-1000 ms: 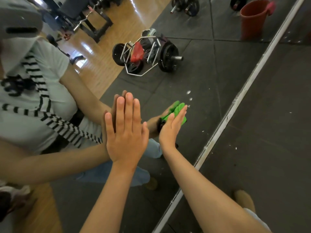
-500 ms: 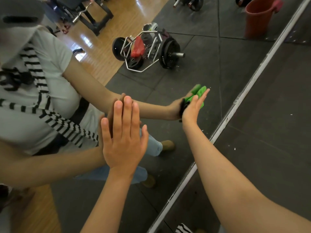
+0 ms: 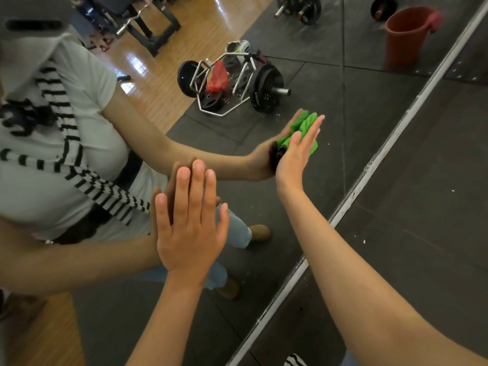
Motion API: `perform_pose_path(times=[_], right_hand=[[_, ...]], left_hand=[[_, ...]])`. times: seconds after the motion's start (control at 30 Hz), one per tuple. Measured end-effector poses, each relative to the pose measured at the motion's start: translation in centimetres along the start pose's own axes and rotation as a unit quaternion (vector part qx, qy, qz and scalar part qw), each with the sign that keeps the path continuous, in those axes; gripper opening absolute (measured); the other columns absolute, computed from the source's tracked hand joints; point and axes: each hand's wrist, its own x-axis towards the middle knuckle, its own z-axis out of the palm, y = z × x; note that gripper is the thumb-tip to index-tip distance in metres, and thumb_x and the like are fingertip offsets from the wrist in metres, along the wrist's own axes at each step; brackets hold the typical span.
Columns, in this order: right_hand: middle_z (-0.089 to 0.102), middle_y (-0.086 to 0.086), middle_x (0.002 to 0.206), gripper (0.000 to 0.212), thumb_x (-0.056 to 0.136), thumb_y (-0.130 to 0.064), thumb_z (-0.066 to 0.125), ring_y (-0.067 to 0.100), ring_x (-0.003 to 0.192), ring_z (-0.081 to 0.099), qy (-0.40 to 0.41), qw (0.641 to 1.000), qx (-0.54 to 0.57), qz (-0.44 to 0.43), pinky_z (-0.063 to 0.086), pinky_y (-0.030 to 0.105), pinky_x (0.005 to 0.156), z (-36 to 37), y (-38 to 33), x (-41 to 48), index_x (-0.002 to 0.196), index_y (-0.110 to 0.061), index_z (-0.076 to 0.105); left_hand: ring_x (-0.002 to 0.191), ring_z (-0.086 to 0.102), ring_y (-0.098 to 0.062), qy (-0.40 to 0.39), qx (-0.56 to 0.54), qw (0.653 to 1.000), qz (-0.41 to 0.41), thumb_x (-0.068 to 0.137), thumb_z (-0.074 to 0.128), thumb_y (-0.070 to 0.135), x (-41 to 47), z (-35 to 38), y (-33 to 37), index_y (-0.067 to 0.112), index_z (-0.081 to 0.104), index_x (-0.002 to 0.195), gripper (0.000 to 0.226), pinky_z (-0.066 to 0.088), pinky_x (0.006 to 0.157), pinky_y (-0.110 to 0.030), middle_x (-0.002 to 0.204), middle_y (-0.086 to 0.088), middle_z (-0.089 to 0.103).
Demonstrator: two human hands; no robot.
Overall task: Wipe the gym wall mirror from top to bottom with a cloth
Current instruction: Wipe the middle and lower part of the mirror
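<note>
The green cloth [image 3: 306,124] lies pressed against the mirror [image 3: 330,167], low on the glass, near the bottom edge but apart from the metal strip [image 3: 369,167] that frames it. My right hand [image 3: 294,153] is flat on it, fingers straight and together, the cloth bunched under the palm. My left hand [image 3: 190,223] is spread wide, bare, braced on the glass towards the left.

I judge this a late, low pass. To do it well I'd flatten the bunched cloth, put even pressure through the whole palm, and overlap strokes down to the strip. Small pale specks show on the glass just beside the cloth. The bracing palm may leave prints, so that patch needs wiping too.

Reflected in the glass are a loaded trap bar [image 3: 232,85] and a red bucket [image 3: 404,35]. Nothing blocks the stroke.
</note>
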Motion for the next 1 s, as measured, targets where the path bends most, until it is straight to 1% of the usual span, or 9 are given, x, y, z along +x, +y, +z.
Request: perform_pose_path(times=[0.1, 0.2, 0.3, 0.4, 0.53, 0.7, 0.77, 0.83, 1.0], right_hand=[[0.007, 0.002, 0.166, 0.055, 0.106, -0.030, 0.023, 0.017, 0.153, 0.003, 0.004, 0.999, -0.016, -0.043, 0.002, 0.041, 0.124, -0.8, 2.9, -0.2, 0.157, -0.022, 0.006], [0.008, 0.003, 0.166, 0.056, 0.105, -0.034, 0.022, 0.021, 0.152, 0.008, 0.020, 0.998, -0.017, 0.055, 0.010, 0.048, 0.123, -2.0, 7.0, -0.4, 0.157, -0.027, 0.003], [0.013, 0.005, 0.165, 0.055, 0.108, -0.032, 0.022, 0.027, 0.151, 0.017, 0.034, 0.981, -0.051, 0.183, 0.016, 0.049, 0.120, -2.8, 9.7, -1.9, 0.157, -0.032, -0.002], [0.011, 0.002, 0.166, 0.055, 0.109, -0.032, 0.023, 0.025, 0.151, 0.014, 0.032, 0.975, -0.041, 0.217, 0.013, 0.045, 0.122, -2.5, 9.2, -2.7, 0.157, -0.033, -0.004], [0.002, -0.002, 0.166, 0.056, 0.109, -0.026, 0.024, 0.017, 0.152, 0.000, 0.039, 0.988, -0.008, 0.151, 0.004, 0.040, 0.123, -1.3, 4.6, -1.5, 0.157, -0.026, -0.004], [0.004, -0.001, 0.166, 0.061, 0.103, -0.035, 0.024, 0.014, 0.152, 0.000, 0.024, 0.999, -0.023, 0.006, 0.002, 0.034, 0.120, 0.3, -0.5, -0.8, 0.158, -0.022, 0.002], [0.005, -0.001, 0.166, 0.061, 0.103, -0.035, 0.027, 0.014, 0.152, 0.001, 0.025, 0.999, -0.021, -0.016, 0.002, 0.033, 0.120, 0.2, -0.4, -1.1, 0.158, -0.020, 0.006], [0.007, 0.001, 0.166, 0.059, 0.104, -0.031, 0.029, 0.015, 0.152, 0.001, 0.021, 0.999, -0.021, -0.034, 0.003, 0.039, 0.124, -0.1, 0.5, -1.3, 0.158, -0.018, 0.010], [0.004, -0.001, 0.166, 0.060, 0.103, -0.035, 0.028, 0.014, 0.152, 0.000, 0.009, 1.000, -0.020, 0.005, 0.006, 0.049, 0.123, -0.7, 2.3, -1.6, 0.158, -0.022, 0.008]], left_hand=[[0.155, -0.007, -0.023, -0.001, 0.000, 1.000, 0.000, 0.099, 0.049, 0.042, 0.0, 0.1, 0.1, 0.007, 0.012, 0.159, 0.078, -0.005, 0.125, -0.044, 0.168, -0.009, -0.008], [0.155, -0.006, -0.022, -0.003, -0.002, 1.000, -0.006, 0.099, 0.049, 0.044, 0.0, 0.1, 0.1, 0.008, 0.015, 0.159, 0.078, -0.005, 0.125, -0.044, 0.168, -0.008, -0.007], [0.155, -0.005, -0.023, -0.004, 0.006, 1.000, -0.004, 0.099, 0.047, 0.050, 0.0, 0.2, 0.2, 0.008, 0.016, 0.159, 0.080, -0.004, 0.125, -0.045, 0.168, -0.008, -0.006], [0.155, -0.006, -0.023, -0.005, 0.011, 1.000, -0.007, 0.100, 0.045, 0.054, 0.0, 0.1, 0.1, 0.008, 0.015, 0.159, 0.081, -0.005, 0.125, -0.045, 0.168, -0.009, -0.007], [0.155, -0.005, -0.024, -0.005, 0.016, 1.000, -0.007, 0.099, 0.046, 0.056, -0.1, 0.3, 0.1, 0.008, 0.015, 0.159, 0.082, -0.005, 0.125, -0.045, 0.168, -0.009, -0.006], [0.155, -0.006, -0.024, -0.005, 0.023, 1.000, -0.006, 0.099, 0.048, 0.055, 0.0, 0.2, 0.2, 0.008, 0.013, 0.159, 0.084, -0.005, 0.125, -0.045, 0.168, -0.010, -0.007], [0.155, -0.007, -0.024, -0.005, 0.023, 1.000, -0.004, 0.098, 0.049, 0.054, 0.0, 0.3, 0.2, 0.008, 0.014, 0.159, 0.084, -0.005, 0.125, -0.045, 0.168, -0.010, -0.007], [0.155, -0.006, -0.024, -0.002, 0.023, 1.000, -0.005, 0.098, 0.051, 0.054, -0.1, 0.4, 0.3, 0.008, 0.015, 0.159, 0.084, -0.004, 0.125, -0.045, 0.168, -0.010, -0.007], [0.155, -0.006, -0.023, 0.000, 0.026, 1.000, -0.010, 0.098, 0.053, 0.051, 0.1, 0.3, 0.2, 0.008, 0.019, 0.157, 0.081, -0.003, 0.125, -0.044, 0.168, -0.009, -0.007]])
